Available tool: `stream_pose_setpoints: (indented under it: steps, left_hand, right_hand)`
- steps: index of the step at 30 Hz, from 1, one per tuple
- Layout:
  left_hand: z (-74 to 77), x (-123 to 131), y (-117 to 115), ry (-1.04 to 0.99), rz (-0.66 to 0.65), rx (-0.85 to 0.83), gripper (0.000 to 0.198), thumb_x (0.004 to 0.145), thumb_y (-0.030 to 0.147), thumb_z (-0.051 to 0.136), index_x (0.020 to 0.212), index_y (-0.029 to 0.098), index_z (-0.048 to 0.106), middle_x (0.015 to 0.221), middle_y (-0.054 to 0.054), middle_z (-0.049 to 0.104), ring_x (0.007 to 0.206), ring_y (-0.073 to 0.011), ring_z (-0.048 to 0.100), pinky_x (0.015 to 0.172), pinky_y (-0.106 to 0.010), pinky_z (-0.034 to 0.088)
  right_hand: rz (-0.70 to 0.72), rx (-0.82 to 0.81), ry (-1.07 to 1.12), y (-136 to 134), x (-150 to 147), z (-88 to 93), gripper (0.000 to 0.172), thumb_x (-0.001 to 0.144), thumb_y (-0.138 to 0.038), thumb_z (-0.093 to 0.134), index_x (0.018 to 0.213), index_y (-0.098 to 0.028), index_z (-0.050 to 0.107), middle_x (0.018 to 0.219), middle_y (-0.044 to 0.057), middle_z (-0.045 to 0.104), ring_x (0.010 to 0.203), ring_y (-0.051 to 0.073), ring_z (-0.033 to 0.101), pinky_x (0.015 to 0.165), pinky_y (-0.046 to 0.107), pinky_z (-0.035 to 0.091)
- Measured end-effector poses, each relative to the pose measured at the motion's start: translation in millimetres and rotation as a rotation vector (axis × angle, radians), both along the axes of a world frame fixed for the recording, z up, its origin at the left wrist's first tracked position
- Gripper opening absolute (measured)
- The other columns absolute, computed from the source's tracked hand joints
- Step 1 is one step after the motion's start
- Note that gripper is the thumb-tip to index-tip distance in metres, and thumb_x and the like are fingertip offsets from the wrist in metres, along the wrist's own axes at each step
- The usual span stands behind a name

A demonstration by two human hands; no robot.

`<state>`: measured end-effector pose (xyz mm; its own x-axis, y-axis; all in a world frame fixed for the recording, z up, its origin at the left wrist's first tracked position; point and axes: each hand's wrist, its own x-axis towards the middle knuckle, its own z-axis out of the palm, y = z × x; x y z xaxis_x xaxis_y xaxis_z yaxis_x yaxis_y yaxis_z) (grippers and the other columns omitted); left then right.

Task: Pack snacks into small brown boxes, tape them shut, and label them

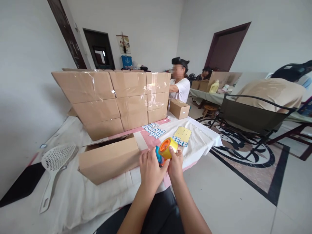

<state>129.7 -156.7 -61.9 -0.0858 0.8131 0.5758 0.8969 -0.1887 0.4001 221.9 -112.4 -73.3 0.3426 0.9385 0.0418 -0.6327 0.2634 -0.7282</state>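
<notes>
Over the table's front edge I hold a tape dispenser [159, 158], blue and orange, with a yellow tape roll [170, 150] on an orange hub. My left hand [149, 167] is closed around the blue part, its palm side hidden. My right hand [175, 162] grips the roll from the right, thumb on its yellow side. Left of my hands lies a cardboard box [109, 159] with its top partly open and a dark inside. Beyond the hands are blue-and-white label sheets [154, 130] and a yellow sheet with blue-edged labels [181, 136].
Taped cardboard boxes [133, 109] form a wall along the table's back. A small closed box [179, 109] stands at its right end, near a person in white [182, 89]. A white slotted skimmer [57, 162] and a black flat item [23, 183] lie left. A chair [253, 109] stands right.
</notes>
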Motion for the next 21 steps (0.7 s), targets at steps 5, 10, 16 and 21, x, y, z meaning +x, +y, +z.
stream_pose_setpoints:
  steps: [5,10,16,21]
  left_hand:
    - [-3.4,-3,-1,-0.093,-0.128,-0.235,0.018,0.092,0.036,0.061,0.092,0.021,0.072,0.102,-0.011,0.068,0.104,-0.0306,0.063,0.094,-0.049,0.047]
    - [-14.6,1,3,-0.327,-0.189,-0.208,0.016,0.089,0.021,0.063,0.078,0.022,0.074,0.096,-0.007,0.063,0.100,-0.0257,0.063,0.095,-0.047,0.047]
    - [-26.0,-5,10,-0.513,-0.178,-0.194,0.014,0.090,0.020,0.063,0.083,0.020,0.075,0.090,-0.004,0.062,0.090,-0.0174,0.066,0.087,-0.033,0.055]
    - [-30.3,-8,10,-0.610,-0.151,-0.205,0.016,0.088,0.021,0.062,0.075,0.020,0.072,0.092,-0.004,0.064,0.090,-0.0177,0.067,0.090,-0.035,0.055]
  right_hand:
    - [0.029,-0.058,-0.043,7,8,-13.4,0.040,0.078,-0.046,0.081,0.101,-0.022,0.058,0.090,0.001,0.075,0.076,0.019,0.074,0.070,0.033,0.060]
    - [0.213,-0.123,-0.086,12,5,-26.1,0.045,0.079,-0.053,0.078,0.103,-0.017,0.065,0.089,0.007,0.077,0.079,0.023,0.075,0.077,0.037,0.061]
    - [0.317,-0.114,-0.161,12,-4,-34.1,0.043,0.081,-0.055,0.074,0.104,-0.020,0.064,0.092,0.006,0.077,0.083,0.025,0.075,0.079,0.040,0.061]
    - [0.152,-0.104,-0.359,9,-6,-36.9,0.041,0.086,-0.065,0.063,0.090,-0.025,0.057,0.079,-0.001,0.064,0.072,0.019,0.065,0.068,0.034,0.056]
